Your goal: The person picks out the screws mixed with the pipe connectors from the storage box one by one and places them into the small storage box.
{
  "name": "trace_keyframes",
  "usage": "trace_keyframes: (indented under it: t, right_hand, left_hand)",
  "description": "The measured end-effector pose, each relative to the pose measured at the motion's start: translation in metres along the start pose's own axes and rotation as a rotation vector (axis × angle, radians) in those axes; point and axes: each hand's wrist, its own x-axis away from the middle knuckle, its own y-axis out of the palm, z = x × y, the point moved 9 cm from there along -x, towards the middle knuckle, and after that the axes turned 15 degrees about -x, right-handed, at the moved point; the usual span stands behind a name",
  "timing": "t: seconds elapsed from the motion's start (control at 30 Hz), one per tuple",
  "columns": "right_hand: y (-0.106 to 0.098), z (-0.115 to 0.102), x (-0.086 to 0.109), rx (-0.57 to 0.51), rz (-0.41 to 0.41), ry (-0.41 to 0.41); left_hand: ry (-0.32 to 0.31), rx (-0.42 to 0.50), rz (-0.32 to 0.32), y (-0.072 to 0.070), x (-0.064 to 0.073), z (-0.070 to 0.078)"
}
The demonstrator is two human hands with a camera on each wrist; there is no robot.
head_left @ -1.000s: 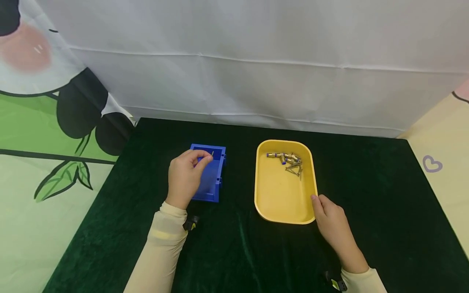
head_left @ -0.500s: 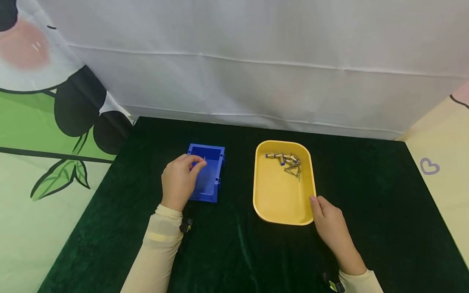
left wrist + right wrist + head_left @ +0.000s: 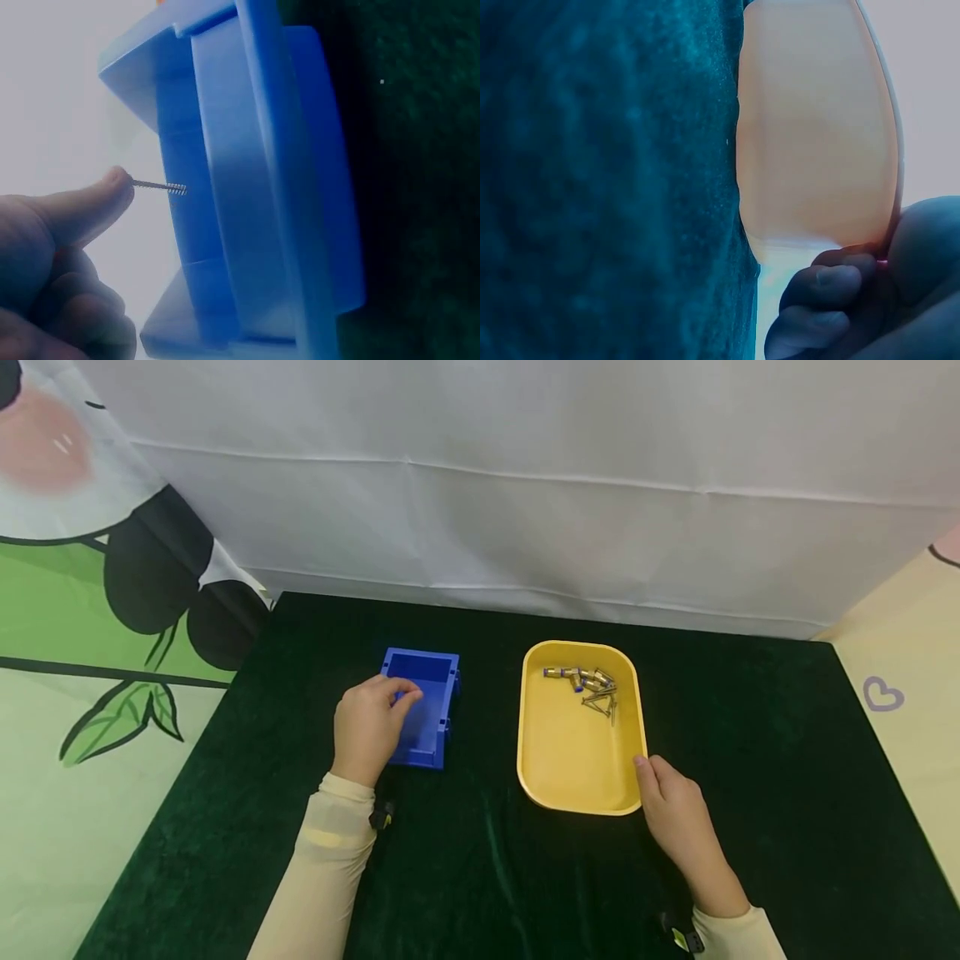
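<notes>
My left hand [image 3: 367, 727] is over the left side of the blue bin [image 3: 405, 758], thumb and forefinger pinching a small screw. In the left wrist view the threaded end of the screw [image 3: 177, 189] sticks out past the thumb tip, toward the blue bin wall [image 3: 240, 165]. At the right, my right hand [image 3: 675, 806] grips the near right corner of the yellow tray [image 3: 577, 760], thumb on its rim. From the right wrist view, curled fingers [image 3: 832, 277] show under the tray's edge. Brass fittings [image 3: 577, 677] with blue ends and several screws [image 3: 600, 702] lie in the tray's far part.
Dark green velvet cloth [image 3: 480, 860] covers the table under both containers. A white curtain [image 3: 525, 527] hangs behind the table's back edge, with printed cloth [image 3: 150, 710] along the left side.
My left hand has shifted a little left over the blue bin. The screw, which stood up past the fingertips, no longer shows in the head view. My right hand keeps its grip.
</notes>
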Motion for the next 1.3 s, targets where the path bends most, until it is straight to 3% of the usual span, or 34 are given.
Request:
trace_keyframes:
  t: [0.23, 0.33, 0.53, 0.7, 0.8, 1.03, 1.3]
  right_hand:
    - [0.0, -0.001, 0.0, -0.013, -0.008, 0.005]
    - [-0.001, -0.001, 0.0, -0.012, -0.011, 0.005]
    - [-0.002, 0.0, 0.0, -0.016, -0.011, 0.023]
    - [0.0, 0.001, 0.0, -0.029, -0.012, 0.038]
    - [0.0, 0.001, 0.0, -0.03, -0.012, 0.042]
    - [-0.002, 0.002, -0.002, -0.015, -0.01, 0.043]
    - [-0.001, 0.002, -0.002, -0.029, -0.006, 0.041]
  left_hand:
    - [-0.029, 0.022, 0.011, 0.001, 0.0, -0.001]
    - [-0.035, 0.049, 0.005, 0.001, 0.0, 0.005]
    - [0.031, 0.173, -0.041, 0.001, -0.003, 0.042]
    - [0.018, 0.404, -0.172, 0.013, -0.005, 0.066]
    - [0.009, 0.495, -0.247, 0.021, -0.005, 0.082]
    - [0.054, 0.563, -0.306, 0.033, -0.016, 0.122]
    - [0.05, 0.678, -0.379, 0.046, -0.026, 0.151]
